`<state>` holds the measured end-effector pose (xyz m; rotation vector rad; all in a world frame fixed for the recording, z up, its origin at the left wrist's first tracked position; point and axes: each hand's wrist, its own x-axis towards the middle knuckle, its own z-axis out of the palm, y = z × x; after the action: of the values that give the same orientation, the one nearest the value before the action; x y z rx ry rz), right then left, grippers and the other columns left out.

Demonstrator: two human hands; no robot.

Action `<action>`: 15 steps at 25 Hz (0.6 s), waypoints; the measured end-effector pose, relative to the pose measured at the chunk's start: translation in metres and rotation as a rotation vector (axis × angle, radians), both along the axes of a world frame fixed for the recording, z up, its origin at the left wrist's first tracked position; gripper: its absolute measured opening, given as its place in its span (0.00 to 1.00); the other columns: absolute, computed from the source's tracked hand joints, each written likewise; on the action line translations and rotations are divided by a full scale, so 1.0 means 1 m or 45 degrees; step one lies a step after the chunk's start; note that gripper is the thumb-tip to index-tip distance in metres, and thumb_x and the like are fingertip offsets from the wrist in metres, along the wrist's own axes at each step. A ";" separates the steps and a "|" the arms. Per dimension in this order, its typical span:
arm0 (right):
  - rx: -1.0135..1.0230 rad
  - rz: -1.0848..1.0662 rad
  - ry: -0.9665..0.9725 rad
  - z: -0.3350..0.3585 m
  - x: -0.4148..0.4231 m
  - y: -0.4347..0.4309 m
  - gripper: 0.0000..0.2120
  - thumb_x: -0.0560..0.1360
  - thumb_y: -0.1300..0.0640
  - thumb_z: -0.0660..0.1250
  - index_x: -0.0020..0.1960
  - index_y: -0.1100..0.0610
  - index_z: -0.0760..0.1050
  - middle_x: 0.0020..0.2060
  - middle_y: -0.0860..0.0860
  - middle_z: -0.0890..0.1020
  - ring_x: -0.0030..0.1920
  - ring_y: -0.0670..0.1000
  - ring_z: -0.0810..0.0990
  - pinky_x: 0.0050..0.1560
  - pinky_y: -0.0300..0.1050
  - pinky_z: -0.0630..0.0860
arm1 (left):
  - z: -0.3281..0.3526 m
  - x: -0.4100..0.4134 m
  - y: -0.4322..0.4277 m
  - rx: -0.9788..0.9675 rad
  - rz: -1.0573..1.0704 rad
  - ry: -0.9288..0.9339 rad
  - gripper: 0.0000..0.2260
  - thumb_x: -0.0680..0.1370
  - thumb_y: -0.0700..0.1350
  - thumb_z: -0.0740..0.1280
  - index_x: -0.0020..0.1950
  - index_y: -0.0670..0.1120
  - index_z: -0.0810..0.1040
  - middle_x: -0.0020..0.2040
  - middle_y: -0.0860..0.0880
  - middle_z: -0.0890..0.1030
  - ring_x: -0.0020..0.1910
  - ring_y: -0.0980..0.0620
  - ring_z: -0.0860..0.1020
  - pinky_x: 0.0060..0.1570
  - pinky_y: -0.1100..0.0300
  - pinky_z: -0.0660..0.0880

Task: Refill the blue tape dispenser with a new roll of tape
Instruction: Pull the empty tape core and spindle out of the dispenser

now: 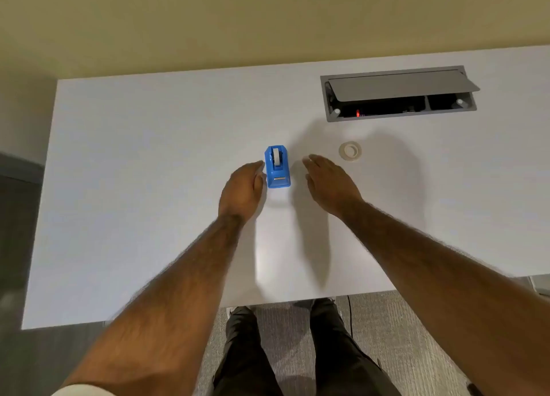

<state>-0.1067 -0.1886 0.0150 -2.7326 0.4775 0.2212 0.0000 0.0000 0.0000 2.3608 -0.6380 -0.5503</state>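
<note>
A small blue tape dispenser (277, 167) stands in the middle of the white desk (148, 172), a white roll showing in its top slot and its cutter end toward me. My left hand (242, 188) hovers just to its left, fingertips almost at its side, holding nothing. My right hand (326, 181) is open, palm down, a short way to the dispenser's right. A loose roll of clear tape (350, 150) lies flat on the desk beyond and to the right of my right hand.
A grey cable box (398, 93) with its lid propped up is sunk into the desk at the back right. A beige wall stands behind the desk. My legs and grey carpet (416, 336) show below the near edge.
</note>
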 end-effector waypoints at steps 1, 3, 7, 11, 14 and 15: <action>0.049 0.014 0.007 -0.002 0.001 0.000 0.20 0.81 0.56 0.56 0.72 0.57 0.65 0.71 0.55 0.71 0.70 0.56 0.70 0.68 0.53 0.69 | -0.002 0.002 -0.004 -0.074 0.114 0.048 0.17 0.83 0.47 0.58 0.71 0.47 0.76 0.68 0.48 0.79 0.68 0.48 0.75 0.68 0.54 0.71; 0.120 0.028 0.022 -0.003 0.004 0.001 0.20 0.81 0.55 0.56 0.72 0.56 0.66 0.69 0.54 0.73 0.68 0.55 0.72 0.66 0.52 0.71 | -0.001 0.006 -0.011 -0.204 0.289 0.169 0.13 0.82 0.46 0.62 0.63 0.46 0.81 0.58 0.50 0.84 0.58 0.50 0.81 0.61 0.56 0.76; 0.166 -0.010 -0.024 0.001 0.018 0.006 0.21 0.81 0.53 0.58 0.73 0.53 0.63 0.68 0.54 0.74 0.63 0.55 0.76 0.62 0.51 0.74 | 0.001 0.007 -0.023 -0.310 0.402 0.293 0.08 0.79 0.46 0.68 0.57 0.46 0.83 0.50 0.52 0.84 0.49 0.53 0.82 0.55 0.58 0.79; 0.167 -0.029 -0.139 0.008 0.037 0.013 0.18 0.79 0.56 0.60 0.69 0.53 0.65 0.60 0.55 0.79 0.54 0.56 0.80 0.55 0.51 0.78 | -0.001 0.003 -0.028 -0.342 0.497 0.305 0.08 0.78 0.44 0.69 0.55 0.45 0.82 0.49 0.50 0.84 0.48 0.51 0.82 0.53 0.59 0.79; 0.158 0.008 -0.137 0.010 0.048 0.015 0.16 0.77 0.57 0.62 0.65 0.54 0.67 0.56 0.55 0.78 0.50 0.56 0.79 0.51 0.53 0.79 | 0.000 0.001 -0.029 -0.376 0.514 0.304 0.07 0.77 0.43 0.69 0.55 0.44 0.82 0.49 0.48 0.85 0.48 0.50 0.83 0.53 0.59 0.79; 0.144 0.030 -0.125 0.010 0.051 0.015 0.16 0.77 0.56 0.63 0.64 0.54 0.67 0.56 0.55 0.78 0.49 0.56 0.78 0.50 0.52 0.79 | 0.000 0.002 -0.029 -0.380 0.516 0.303 0.07 0.78 0.42 0.69 0.55 0.44 0.82 0.49 0.48 0.85 0.48 0.50 0.82 0.53 0.59 0.79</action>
<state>-0.0561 -0.1735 0.0248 -2.6256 0.3932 0.1152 0.0017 -0.0294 0.0000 2.0251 -0.1156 -0.5012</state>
